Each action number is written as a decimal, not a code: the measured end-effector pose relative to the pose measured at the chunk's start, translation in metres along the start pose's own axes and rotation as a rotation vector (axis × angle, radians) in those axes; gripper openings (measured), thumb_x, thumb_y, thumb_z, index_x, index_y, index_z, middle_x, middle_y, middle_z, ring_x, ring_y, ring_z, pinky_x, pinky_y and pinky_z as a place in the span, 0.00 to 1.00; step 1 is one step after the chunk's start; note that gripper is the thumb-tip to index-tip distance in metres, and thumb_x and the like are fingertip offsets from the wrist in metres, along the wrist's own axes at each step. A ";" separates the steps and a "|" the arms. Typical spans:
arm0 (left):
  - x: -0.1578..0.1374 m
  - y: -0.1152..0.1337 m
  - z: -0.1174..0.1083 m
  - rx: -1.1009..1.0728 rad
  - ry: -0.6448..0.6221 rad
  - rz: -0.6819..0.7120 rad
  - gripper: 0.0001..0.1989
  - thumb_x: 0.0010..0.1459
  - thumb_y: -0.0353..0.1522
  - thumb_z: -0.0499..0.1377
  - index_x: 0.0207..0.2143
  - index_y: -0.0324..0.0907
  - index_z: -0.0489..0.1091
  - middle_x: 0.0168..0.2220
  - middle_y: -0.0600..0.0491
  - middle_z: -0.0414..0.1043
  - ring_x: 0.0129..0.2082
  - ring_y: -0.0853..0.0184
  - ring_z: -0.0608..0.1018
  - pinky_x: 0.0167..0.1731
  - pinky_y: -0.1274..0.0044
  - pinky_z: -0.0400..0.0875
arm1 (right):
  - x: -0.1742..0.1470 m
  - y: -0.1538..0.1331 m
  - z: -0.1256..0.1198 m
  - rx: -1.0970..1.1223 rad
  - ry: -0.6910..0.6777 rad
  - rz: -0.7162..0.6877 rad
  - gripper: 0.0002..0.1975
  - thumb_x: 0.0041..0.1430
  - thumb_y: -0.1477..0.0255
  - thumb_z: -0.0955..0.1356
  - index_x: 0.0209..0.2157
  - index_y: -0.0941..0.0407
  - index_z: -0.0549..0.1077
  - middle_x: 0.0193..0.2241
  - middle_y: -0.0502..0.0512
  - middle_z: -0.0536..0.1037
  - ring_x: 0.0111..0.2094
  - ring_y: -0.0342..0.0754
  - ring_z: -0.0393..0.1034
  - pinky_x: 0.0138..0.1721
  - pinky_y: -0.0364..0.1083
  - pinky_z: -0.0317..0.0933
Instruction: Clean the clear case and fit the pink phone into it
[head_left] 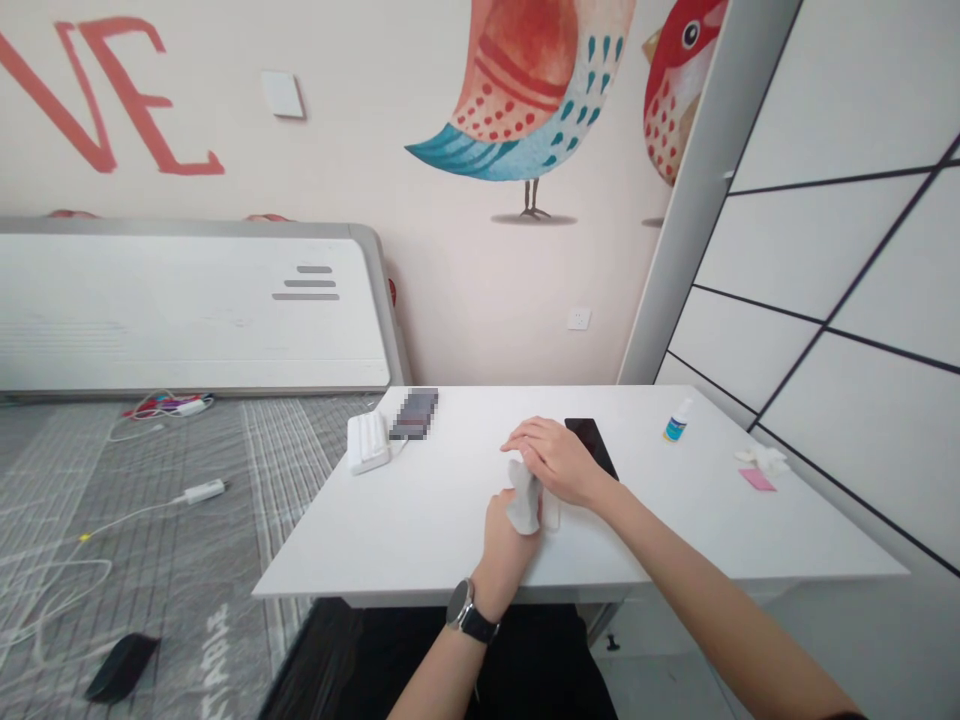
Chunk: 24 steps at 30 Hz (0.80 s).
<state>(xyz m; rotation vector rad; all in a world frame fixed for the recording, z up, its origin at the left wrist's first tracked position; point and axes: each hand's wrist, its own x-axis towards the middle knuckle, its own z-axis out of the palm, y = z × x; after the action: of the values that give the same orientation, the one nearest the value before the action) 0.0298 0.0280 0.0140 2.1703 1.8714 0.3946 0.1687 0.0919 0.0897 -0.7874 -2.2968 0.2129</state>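
Note:
Over the front middle of the white table [450, 540], my two hands meet around a small grey cloth [524, 505]. My left hand [507, 535] is closed on the cloth's lower part, its wrist wearing a dark watch [466, 612]. From above, my right hand [561, 462] is bent over the cloth's upper end, its fingers pointing left and closed on it; the palm side is hidden. Just right of the cloth shows part of a clear, flat piece [552, 514], mostly covered by my hands. A black phone [592, 446] lies behind my right wrist.
At the table's left stand a white box-like device [367, 442] and a pixelated item [414, 414]. On the right are a small spray bottle [677, 422], crumpled white tissue [765, 460] and a pink packet [757, 480]. A bed with cables [202, 491] lies left; a panelled wardrobe [840, 250] flanks the right.

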 end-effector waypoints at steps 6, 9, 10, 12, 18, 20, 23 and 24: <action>-0.001 0.001 0.001 0.010 0.023 -0.010 0.14 0.69 0.40 0.61 0.49 0.39 0.73 0.44 0.50 0.78 0.41 0.64 0.81 0.43 0.67 0.80 | 0.003 0.003 -0.001 -0.032 0.013 0.040 0.24 0.75 0.73 0.54 0.45 0.55 0.82 0.45 0.58 0.84 0.50 0.54 0.74 0.55 0.56 0.65; -0.001 0.001 0.001 0.005 0.011 -0.006 0.13 0.70 0.40 0.61 0.48 0.39 0.74 0.43 0.51 0.78 0.39 0.66 0.81 0.41 0.69 0.80 | 0.000 0.001 0.001 -0.032 -0.013 -0.002 0.21 0.75 0.72 0.57 0.49 0.53 0.81 0.48 0.56 0.83 0.53 0.52 0.72 0.57 0.55 0.64; -0.001 0.001 0.001 0.006 0.009 -0.005 0.13 0.70 0.40 0.61 0.48 0.39 0.74 0.43 0.51 0.78 0.39 0.65 0.81 0.41 0.68 0.80 | 0.000 0.002 0.001 -0.036 -0.012 0.000 0.21 0.75 0.72 0.57 0.50 0.53 0.81 0.48 0.56 0.83 0.53 0.52 0.72 0.57 0.55 0.64; -0.001 0.002 0.000 0.012 0.013 -0.008 0.14 0.70 0.40 0.61 0.49 0.39 0.74 0.44 0.50 0.78 0.40 0.65 0.81 0.42 0.67 0.80 | 0.000 0.008 -0.002 -0.051 0.003 0.026 0.23 0.76 0.72 0.55 0.47 0.53 0.82 0.47 0.57 0.83 0.51 0.53 0.73 0.55 0.56 0.65; -0.002 0.004 -0.002 0.036 0.019 0.003 0.14 0.70 0.39 0.61 0.49 0.39 0.74 0.45 0.50 0.78 0.41 0.64 0.81 0.43 0.67 0.80 | 0.003 0.005 -0.015 -0.133 0.057 0.031 0.21 0.77 0.68 0.57 0.54 0.54 0.79 0.53 0.60 0.81 0.53 0.55 0.72 0.54 0.56 0.65; -0.001 0.004 -0.002 0.041 0.012 0.022 0.13 0.70 0.39 0.61 0.50 0.39 0.74 0.45 0.50 0.78 0.41 0.64 0.81 0.44 0.67 0.80 | 0.003 -0.006 -0.011 -0.144 0.045 -0.005 0.20 0.77 0.67 0.57 0.54 0.53 0.78 0.50 0.57 0.82 0.49 0.52 0.74 0.50 0.52 0.66; 0.002 0.002 0.000 0.049 -0.010 0.025 0.12 0.69 0.38 0.62 0.48 0.39 0.74 0.45 0.50 0.78 0.42 0.64 0.81 0.45 0.66 0.79 | 0.003 -0.018 0.000 -0.165 0.011 -0.055 0.20 0.76 0.68 0.58 0.41 0.54 0.81 0.37 0.55 0.84 0.39 0.50 0.75 0.41 0.49 0.65; 0.003 0.001 0.002 0.049 -0.015 0.021 0.12 0.69 0.38 0.62 0.48 0.39 0.74 0.45 0.50 0.78 0.43 0.63 0.81 0.46 0.65 0.79 | 0.003 -0.019 0.004 -0.175 0.000 -0.073 0.20 0.75 0.68 0.59 0.36 0.54 0.80 0.33 0.55 0.83 0.36 0.51 0.74 0.40 0.50 0.63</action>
<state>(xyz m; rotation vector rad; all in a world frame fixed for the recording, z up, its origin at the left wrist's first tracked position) 0.0317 0.0304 0.0130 2.2200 1.8707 0.3398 0.1555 0.0791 0.0952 -0.7877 -2.3621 -0.0222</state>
